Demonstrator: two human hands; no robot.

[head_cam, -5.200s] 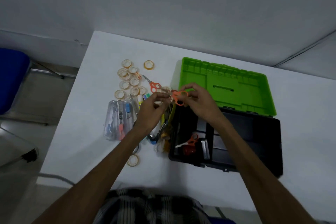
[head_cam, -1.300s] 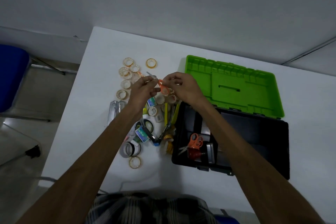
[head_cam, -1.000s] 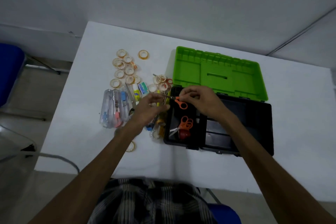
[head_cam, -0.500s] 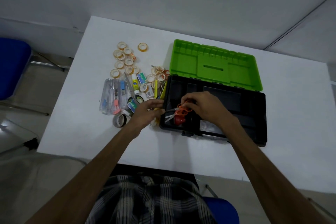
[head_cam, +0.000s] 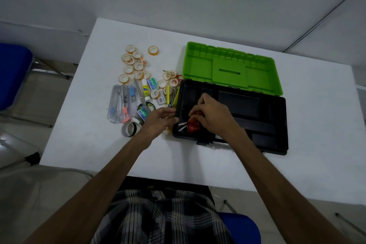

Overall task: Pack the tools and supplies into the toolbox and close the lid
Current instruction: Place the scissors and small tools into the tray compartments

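A person's right hand [head_cam: 213,114] is reaching into the black toolbox [head_cam: 277,125], fingers curled around orange scissors [head_cam: 193,125] in its seven o'clock corner, apparently setting them down. The left hand [head_cam: 161,119] is hovering relaxed, holding nothing, beside supplies waiting at nine o'clock. The green lid [head_cam: 230,67] is lying open.

The toolbox [head_cam: 257,125] looks like moulded plastic, its black tray matt and its green lid [head_cam: 229,67] smoother with a faint sheen, and the white table [head_cam: 316,125] under it has a smooth, matt top. The small tape rolls [head_cam: 131,59] appear to be clear glossy film on pale cores, the cases [head_cam: 118,103] beside them see-through hard plastic, and the long scissors [head_cam: 139,93] show bare metal blades. The person's garment [head_cam: 162,218] is checked woven cloth.
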